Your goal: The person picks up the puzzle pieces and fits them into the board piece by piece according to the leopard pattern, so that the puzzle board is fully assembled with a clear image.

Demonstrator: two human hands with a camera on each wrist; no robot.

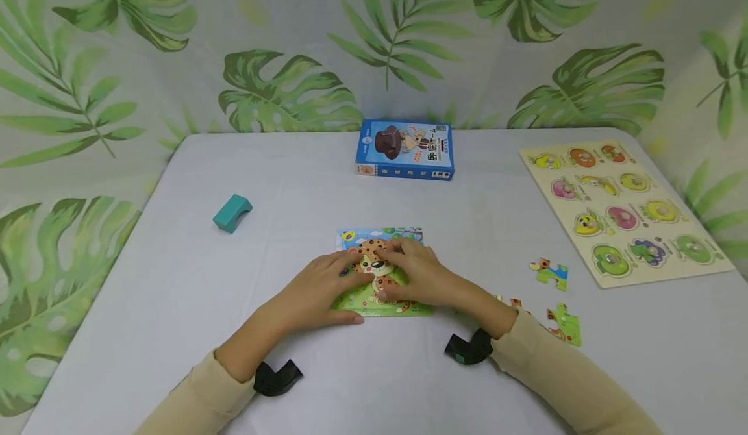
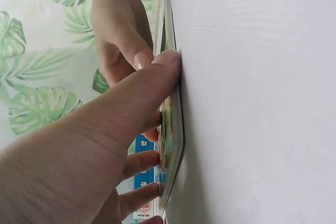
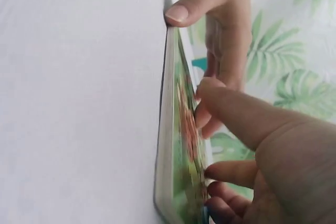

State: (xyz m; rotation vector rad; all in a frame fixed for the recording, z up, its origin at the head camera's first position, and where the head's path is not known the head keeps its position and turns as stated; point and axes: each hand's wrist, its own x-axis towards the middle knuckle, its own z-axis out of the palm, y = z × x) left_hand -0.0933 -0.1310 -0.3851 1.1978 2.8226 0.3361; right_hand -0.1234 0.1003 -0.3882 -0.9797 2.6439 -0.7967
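A jigsaw puzzle [image 1: 386, 310] with a spotted leopard cub picture lies flat in its board on the white table. My left hand [image 1: 318, 289] rests on its left side, fingertips on the picture and thumb at the near edge. In the left wrist view the left thumb [image 2: 152, 74] touches the board's rim [image 2: 177, 121]. From the other side, my right hand [image 1: 426, 271] presses its fingertips onto the picture, over the cub's head and body. Its fingers [image 3: 231, 171] touch the puzzle surface in the right wrist view. Both hands cover parts of the picture.
Several loose jigsaw pieces [image 1: 552, 274] lie right of the puzzle, some partly behind the right forearm. Farther right is a wooden fruit peg board [image 1: 596, 253]. A blue game box [image 1: 406, 150] sits at the back, and a teal arched block [image 1: 232, 213] at the left.
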